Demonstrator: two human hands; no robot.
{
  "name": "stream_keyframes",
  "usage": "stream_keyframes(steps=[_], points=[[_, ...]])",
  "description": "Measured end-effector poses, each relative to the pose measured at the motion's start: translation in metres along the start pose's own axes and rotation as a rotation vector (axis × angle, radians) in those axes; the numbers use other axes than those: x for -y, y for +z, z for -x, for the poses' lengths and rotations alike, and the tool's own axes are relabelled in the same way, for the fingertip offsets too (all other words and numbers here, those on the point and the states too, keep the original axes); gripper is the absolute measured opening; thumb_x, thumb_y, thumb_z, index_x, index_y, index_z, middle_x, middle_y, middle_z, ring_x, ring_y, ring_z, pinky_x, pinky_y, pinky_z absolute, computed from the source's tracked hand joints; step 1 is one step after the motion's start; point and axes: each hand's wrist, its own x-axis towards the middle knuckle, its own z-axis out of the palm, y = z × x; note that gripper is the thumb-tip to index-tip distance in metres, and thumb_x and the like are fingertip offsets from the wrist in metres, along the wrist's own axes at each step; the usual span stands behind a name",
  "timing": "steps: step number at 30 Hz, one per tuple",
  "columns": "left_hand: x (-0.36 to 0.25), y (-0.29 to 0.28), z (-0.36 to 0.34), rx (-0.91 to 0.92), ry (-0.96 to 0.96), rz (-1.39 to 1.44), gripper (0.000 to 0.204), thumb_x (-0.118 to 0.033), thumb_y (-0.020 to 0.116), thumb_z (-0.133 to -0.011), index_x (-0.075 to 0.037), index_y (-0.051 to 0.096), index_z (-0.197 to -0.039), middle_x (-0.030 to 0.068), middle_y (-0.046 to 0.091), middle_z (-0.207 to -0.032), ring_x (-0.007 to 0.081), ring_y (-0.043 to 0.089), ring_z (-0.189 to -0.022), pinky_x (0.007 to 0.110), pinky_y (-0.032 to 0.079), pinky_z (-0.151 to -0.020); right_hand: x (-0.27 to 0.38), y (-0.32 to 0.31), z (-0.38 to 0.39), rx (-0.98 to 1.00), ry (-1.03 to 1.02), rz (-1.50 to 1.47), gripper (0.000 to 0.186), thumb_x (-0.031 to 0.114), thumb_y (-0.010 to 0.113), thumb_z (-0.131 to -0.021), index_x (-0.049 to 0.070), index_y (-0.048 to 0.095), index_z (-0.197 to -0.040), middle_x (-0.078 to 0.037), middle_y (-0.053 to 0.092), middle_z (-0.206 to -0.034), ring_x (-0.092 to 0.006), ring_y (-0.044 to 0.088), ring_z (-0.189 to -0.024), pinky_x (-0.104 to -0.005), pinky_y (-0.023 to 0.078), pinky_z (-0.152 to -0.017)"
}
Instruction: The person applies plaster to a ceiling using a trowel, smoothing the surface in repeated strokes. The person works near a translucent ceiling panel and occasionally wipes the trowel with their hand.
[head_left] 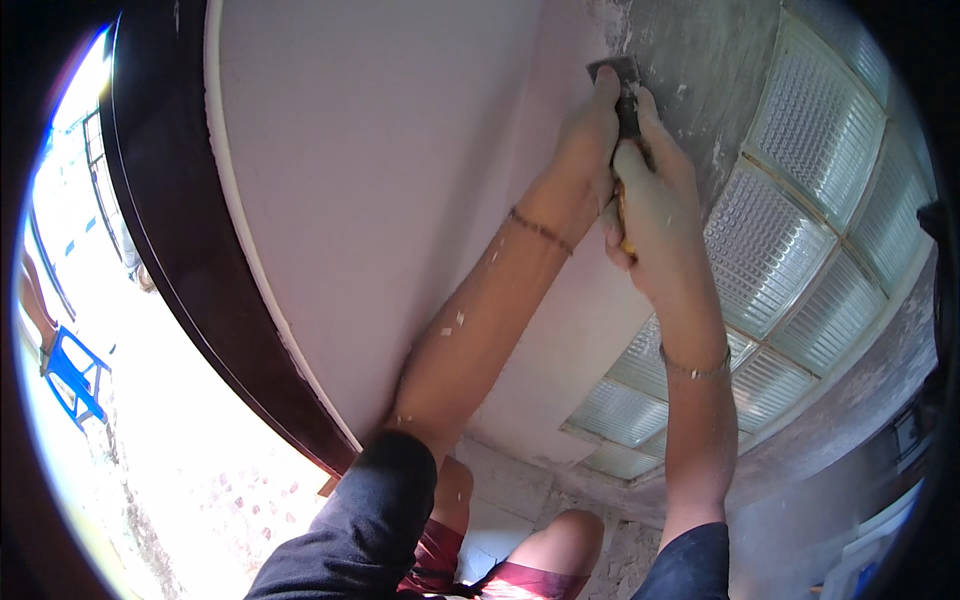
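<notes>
Both my arms reach up to a wall corner and meet on a scraper [628, 112] with a dark flat blade and a partly yellow handle. My right hand [662, 195] is closed around the handle, a finger stretched along the blade. From the other side my left hand [588, 140] grips the tool, one finger pressed onto the blade near its edge. The blade lies against the wall where pinkish paint meets a bare grey patch [700, 60]. Pale flakes stick to my left forearm and around the blade. The fingers hide most of the handle.
Right of my hands is a window of ribbed glass blocks [810, 130]. A smooth pale wall [350, 150] fills the left, edged by a dark door frame [170, 200]. Beyond, in bright light, stands a blue plastic stool [75, 375]. My bent knees show below.
</notes>
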Motion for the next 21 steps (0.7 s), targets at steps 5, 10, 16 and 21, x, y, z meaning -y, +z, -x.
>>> stream_keyframes(steps=[5,10,16,21], points=[[-0.005,0.000,0.003,0.045,-0.038,-0.005,0.045,-0.049,0.050,-0.106,-0.007,0.062,-0.092,0.0064,0.063,-0.078,0.0197,0.057,-0.065,0.040,0.050,-0.059,0.005,0.001,0.002,0.006,-0.050,-0.067,0.056,0.012,0.046,-0.107,0.014,0.033,-0.161,0.001,0.048,-0.070,-0.0047,0.039,-0.043,-0.0208,0.027,-0.032],[0.005,-0.003,0.002,0.052,-0.023,0.023,0.048,-0.050,0.048,-0.107,-0.008,0.062,-0.091,0.0061,0.063,-0.076,0.0197,0.057,-0.063,0.042,0.050,-0.059,-0.003,-0.001,0.006,-0.004,-0.017,-0.131,0.055,0.012,0.046,-0.107,0.015,0.035,-0.160,0.001,0.049,-0.069,-0.0045,0.041,-0.043,-0.0202,0.028,-0.032],[0.007,-0.004,-0.009,0.079,-0.040,-0.017,0.048,-0.051,0.046,-0.107,-0.008,0.061,-0.092,0.0060,0.063,-0.076,0.0197,0.058,-0.063,0.042,0.051,-0.060,-0.007,-0.006,0.001,-0.004,-0.034,-0.105,0.055,0.012,0.046,-0.107,0.016,0.035,-0.161,0.001,0.049,-0.067,-0.0041,0.040,-0.042,-0.0206,0.028,-0.031],[0.007,-0.003,-0.005,0.033,0.035,0.046,0.049,-0.052,0.047,-0.107,-0.007,0.061,-0.095,0.0077,0.063,-0.077,0.0203,0.058,-0.065,0.041,0.050,-0.061,-0.004,-0.003,0.003,0.021,-0.016,-0.115,0.056,0.012,0.046,-0.106,0.017,0.034,-0.161,0.000,0.050,-0.069,-0.0050,0.040,-0.042,-0.0204,0.027,-0.032]])
